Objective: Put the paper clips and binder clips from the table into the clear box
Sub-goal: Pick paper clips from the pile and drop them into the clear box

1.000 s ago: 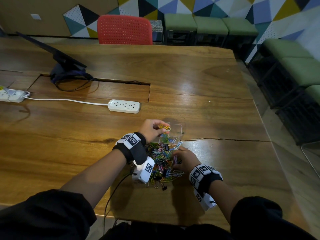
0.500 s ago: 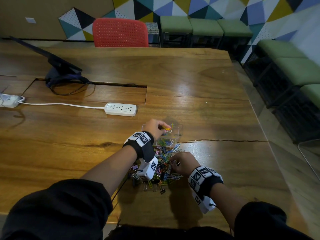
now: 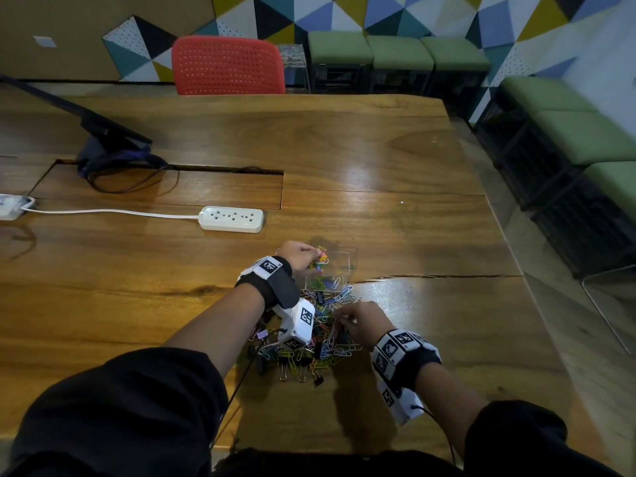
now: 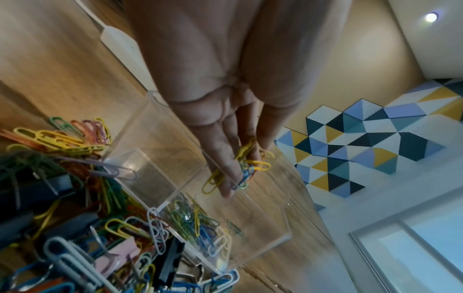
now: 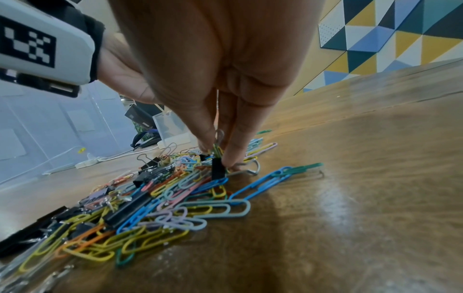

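A pile of coloured paper clips and black binder clips (image 3: 309,349) (image 4: 75,237) (image 5: 162,198) lies on the wooden table near its front edge. Just behind it stands the clear box (image 3: 344,263) (image 4: 285,236) (image 5: 170,126), with several clips in it. My left hand (image 3: 318,259) (image 4: 240,172) hovers over the box's opening and pinches a small bunch of yellow and blue paper clips (image 4: 258,164). My right hand (image 3: 339,318) (image 5: 218,156) reaches down into the pile's right side. Its fingertips pinch clips there, right at a black binder clip (image 5: 217,168).
A white power strip (image 3: 231,219) (image 4: 120,41) with its cord lies behind and left of the box. A dark stand (image 3: 110,139) sits at the far left, a red chair (image 3: 227,65) beyond the table. A crack (image 3: 430,276) runs right of the box.
The left hand stays over the box with its clips and has sunk slightly toward the opening. The right hand keeps working in the pile, barely shifted.
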### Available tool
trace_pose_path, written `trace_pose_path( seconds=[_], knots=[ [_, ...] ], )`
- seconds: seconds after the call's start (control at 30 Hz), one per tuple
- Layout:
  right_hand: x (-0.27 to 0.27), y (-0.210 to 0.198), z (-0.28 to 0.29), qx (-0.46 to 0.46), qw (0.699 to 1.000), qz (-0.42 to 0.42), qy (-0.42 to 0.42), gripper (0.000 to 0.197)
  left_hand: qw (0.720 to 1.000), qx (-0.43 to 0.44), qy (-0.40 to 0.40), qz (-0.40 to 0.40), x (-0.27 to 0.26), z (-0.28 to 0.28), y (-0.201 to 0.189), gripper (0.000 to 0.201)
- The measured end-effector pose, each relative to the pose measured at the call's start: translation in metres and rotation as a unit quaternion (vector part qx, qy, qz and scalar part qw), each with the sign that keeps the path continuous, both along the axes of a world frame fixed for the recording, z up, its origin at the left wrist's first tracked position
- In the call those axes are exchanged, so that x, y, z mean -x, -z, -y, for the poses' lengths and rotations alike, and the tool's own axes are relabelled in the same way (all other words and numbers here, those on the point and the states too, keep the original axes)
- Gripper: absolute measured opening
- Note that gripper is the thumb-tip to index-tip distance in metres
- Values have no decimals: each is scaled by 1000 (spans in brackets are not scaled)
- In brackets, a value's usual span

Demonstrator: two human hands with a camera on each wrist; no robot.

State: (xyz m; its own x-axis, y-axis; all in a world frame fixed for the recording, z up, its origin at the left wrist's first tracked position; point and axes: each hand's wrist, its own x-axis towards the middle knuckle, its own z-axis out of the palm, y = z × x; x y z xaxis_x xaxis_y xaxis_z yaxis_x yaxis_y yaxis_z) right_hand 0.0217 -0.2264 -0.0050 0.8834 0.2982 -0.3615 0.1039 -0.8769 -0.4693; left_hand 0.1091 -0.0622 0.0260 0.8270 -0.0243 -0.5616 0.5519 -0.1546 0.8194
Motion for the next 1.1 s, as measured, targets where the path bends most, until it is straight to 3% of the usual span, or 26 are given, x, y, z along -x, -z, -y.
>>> trace_pose_path(
  seconds=[0.1, 0.2, 0.37, 0.5, 0.57, 0.73, 0.83, 1.1],
  knots=[
    [0, -1, 0, -7, 1000, -7, 18, 28, 1000, 0, 1, -7, -2, 6, -5, 13],
    [0, -1, 2, -16, 999, -19, 43, 27, 997, -62, 40, -2, -4, 12, -9, 13],
    [-4, -7, 4, -36, 998, -11, 57, 23, 987, -131, 91, 7, -4, 15, -6, 25],
    [-10, -13, 5, -89, 993, 40, 64, 13, 982, -152, 102, 50, 0, 6, -8, 25],
    [-17, -20, 6, -102, 990, 28, 94, 13, 975, -175, 111, 75, 5, -2, -11, 28],
    [-38, -43, 2, -146, 979, 47, 134, 16, 968, -198, 55, 144, 19, -20, -12, 13],
    [-51, -50, -6, -175, 967, 86, 162, 15, 961, -206, 77, 169, 32, -25, -10, 5],
    [-69, -35, -25, -49, 992, 90, 70, 18, 950, -238, 142, 147, 61, -30, 11, 8]
  ],
)
